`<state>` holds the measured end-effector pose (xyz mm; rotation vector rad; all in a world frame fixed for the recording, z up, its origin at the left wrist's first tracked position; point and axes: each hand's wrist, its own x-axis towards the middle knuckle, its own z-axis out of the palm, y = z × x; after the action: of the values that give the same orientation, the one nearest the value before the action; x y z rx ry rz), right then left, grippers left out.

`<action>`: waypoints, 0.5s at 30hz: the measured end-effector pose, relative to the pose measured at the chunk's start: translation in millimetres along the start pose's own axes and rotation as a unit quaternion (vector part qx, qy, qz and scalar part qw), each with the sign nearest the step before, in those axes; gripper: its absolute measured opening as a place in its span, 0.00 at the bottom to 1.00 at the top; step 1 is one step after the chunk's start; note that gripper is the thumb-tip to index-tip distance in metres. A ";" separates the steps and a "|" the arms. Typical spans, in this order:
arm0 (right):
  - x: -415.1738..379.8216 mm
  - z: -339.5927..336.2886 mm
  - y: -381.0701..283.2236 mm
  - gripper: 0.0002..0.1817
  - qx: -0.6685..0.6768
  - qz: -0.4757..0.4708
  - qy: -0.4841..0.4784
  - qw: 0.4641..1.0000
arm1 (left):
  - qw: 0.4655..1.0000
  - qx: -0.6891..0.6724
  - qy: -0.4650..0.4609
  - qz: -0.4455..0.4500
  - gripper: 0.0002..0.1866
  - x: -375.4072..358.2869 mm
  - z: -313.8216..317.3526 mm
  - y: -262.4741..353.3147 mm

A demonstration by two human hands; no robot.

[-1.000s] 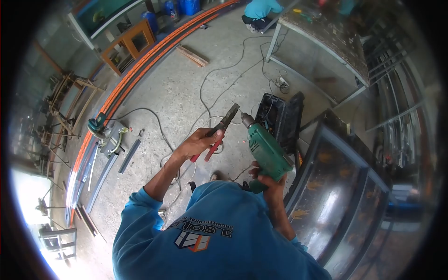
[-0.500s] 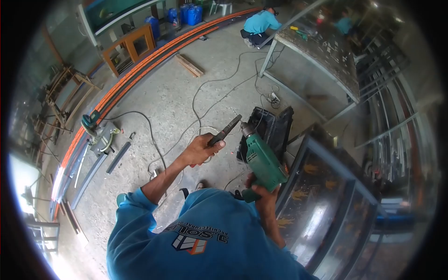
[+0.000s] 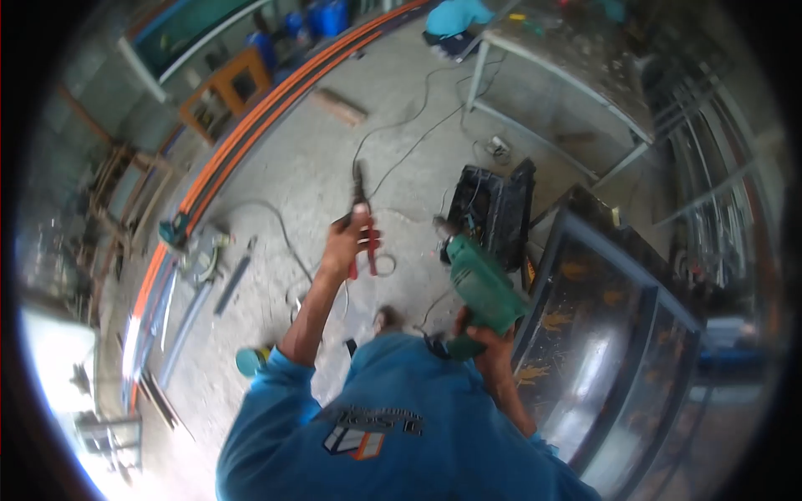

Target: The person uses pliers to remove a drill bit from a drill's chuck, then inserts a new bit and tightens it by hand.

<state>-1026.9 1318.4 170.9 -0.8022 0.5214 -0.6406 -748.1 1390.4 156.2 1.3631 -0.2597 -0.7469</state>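
My left hand is closed around a red-handled pliers-like tool, its dark tapered nose pointing away from me. Blur hides the exact kind. Gripped low by its handle in my right hand is a green power drill. The drill's metal chuck points forward and slightly left; I cannot make out a bit in it. Just beyond the drill an open black tool case lies on the floor with small items inside. The two tools are apart.
A dark metal-framed panel stands close on my right. Cables cross the concrete floor. Ahead right is a worktable, with a crouching person beside it. A green saw and long orange-edged strips lie left.
My left hand has swung the pliers-like tool left, away from the drill chuck, and its nose now points forward. The drill stays in my right hand. The view has shifted slightly.
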 end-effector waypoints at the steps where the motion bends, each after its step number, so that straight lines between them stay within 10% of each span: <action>1: -4.5 -4.9 2.5 0.25 0.014 -0.006 -0.014 1.000 | 0.998 0.017 0.048 0.028 0.23 17.2 -13.6 -6.9; 8: 1.1 -17.8 4.3 0.42 -0.073 -0.067 0.063 0.993 | 0.938 0.325 0.115 0.017 0.21 7.8 -137.8 -149.1; 10: 10.1 -32.3 21.2 0.45 -0.077 -0.067 0.106 0.989 | 0.977 0.173 0.123 0.003 0.23 -26.2 -149.7 -205.5; 15: 65.8 -86.8 54.1 0.48 -0.363 -0.104 0.163 0.912 | 0.863 0.381 0.051 -0.327 0.22 -26.6 -151.0 -210.7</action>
<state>-1019.5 1259.0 65.0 -1.4794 1.0197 -0.7939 -750.5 1520.9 -69.4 2.2984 0.0207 -1.1973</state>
